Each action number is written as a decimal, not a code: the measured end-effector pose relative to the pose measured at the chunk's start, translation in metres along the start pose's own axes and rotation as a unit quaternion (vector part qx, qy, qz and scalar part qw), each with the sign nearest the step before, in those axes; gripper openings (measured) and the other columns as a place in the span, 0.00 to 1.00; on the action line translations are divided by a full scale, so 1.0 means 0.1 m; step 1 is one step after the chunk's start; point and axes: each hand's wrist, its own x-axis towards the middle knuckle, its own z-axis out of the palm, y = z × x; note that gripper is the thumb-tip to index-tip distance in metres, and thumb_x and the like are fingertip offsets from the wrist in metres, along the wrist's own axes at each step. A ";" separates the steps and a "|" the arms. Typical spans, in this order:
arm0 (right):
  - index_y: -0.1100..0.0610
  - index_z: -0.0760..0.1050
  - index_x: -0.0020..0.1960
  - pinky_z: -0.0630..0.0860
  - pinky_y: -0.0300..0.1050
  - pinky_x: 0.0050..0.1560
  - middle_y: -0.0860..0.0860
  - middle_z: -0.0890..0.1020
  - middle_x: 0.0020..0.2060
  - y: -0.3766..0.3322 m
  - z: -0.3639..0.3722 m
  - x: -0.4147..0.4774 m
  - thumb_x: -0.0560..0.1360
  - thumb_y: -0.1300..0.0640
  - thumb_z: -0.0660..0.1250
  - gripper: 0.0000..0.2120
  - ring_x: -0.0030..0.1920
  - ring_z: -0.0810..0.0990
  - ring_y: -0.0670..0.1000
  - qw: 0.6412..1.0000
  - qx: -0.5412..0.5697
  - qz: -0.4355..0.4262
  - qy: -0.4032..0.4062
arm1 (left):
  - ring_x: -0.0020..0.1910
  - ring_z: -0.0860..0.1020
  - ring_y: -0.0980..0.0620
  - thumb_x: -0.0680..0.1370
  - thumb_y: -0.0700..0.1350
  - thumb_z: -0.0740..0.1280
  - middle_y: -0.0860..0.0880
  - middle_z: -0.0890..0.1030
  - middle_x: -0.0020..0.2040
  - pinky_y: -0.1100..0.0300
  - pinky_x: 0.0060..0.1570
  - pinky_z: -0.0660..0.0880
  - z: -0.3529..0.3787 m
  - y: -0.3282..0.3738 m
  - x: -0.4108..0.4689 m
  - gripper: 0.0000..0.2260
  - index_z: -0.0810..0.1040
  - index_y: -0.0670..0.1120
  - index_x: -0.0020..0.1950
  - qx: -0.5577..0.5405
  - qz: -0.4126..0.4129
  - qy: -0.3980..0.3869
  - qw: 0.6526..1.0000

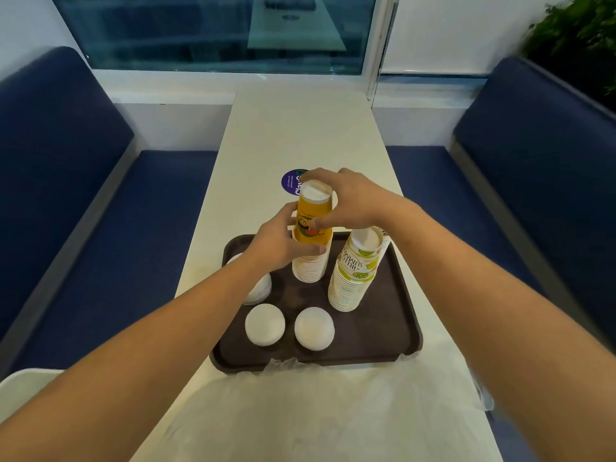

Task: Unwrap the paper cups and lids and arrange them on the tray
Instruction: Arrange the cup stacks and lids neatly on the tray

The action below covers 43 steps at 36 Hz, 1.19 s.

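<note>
By far tray (383,328) edge, left hand (276,243), right hand (355,201), grips clasping orange cup stack (315,231), lime stack (355,278) beside

Orange cup stack (315,213) gripped by left hand (276,243), seemingly right hand (353,198).

The white bench (300,128) runs long and narrow straight away from me. A dark brown tray (383,321) sits flat on it in front of me, and just past the tray's far edge a round purple sticker (290,182) lies on the top. Crumpled clear wrap (316,411) covers the end nearest me, touching the tray's near rim.
</note>
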 end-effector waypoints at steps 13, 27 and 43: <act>0.47 0.69 0.73 0.77 0.43 0.52 0.50 0.77 0.66 -0.08 0.07 0.13 0.70 0.54 0.80 0.35 0.60 0.75 0.51 0.999 0.026 -0.030 0.032 | 0.70 0.77 0.44 0.74 0.49 0.80 0.50 0.76 0.74 0.44 0.68 0.74 0.00 -0.09 0.07 0.37 0.65 0.55 0.78 0.024 0.002 0.030 0.999; 0.47 0.70 0.71 0.79 0.46 0.52 0.51 0.79 0.63 -0.32 0.19 0.40 0.69 0.54 0.80 0.34 0.59 0.76 0.53 0.999 0.017 -0.045 0.020 | 0.70 0.77 0.43 0.74 0.50 0.80 0.50 0.75 0.75 0.43 0.68 0.75 -0.27 -0.27 0.11 0.38 0.65 0.56 0.78 0.021 -0.021 0.045 0.999; 0.39 0.59 0.79 0.78 0.52 0.62 0.52 0.74 0.70 -0.37 0.17 0.38 0.70 0.44 0.79 0.44 0.65 0.74 0.56 0.999 0.011 -0.050 0.002 | 0.72 0.75 0.43 0.73 0.51 0.80 0.50 0.73 0.76 0.44 0.68 0.74 -0.38 -0.31 0.08 0.40 0.63 0.55 0.80 0.009 -0.016 0.052 0.998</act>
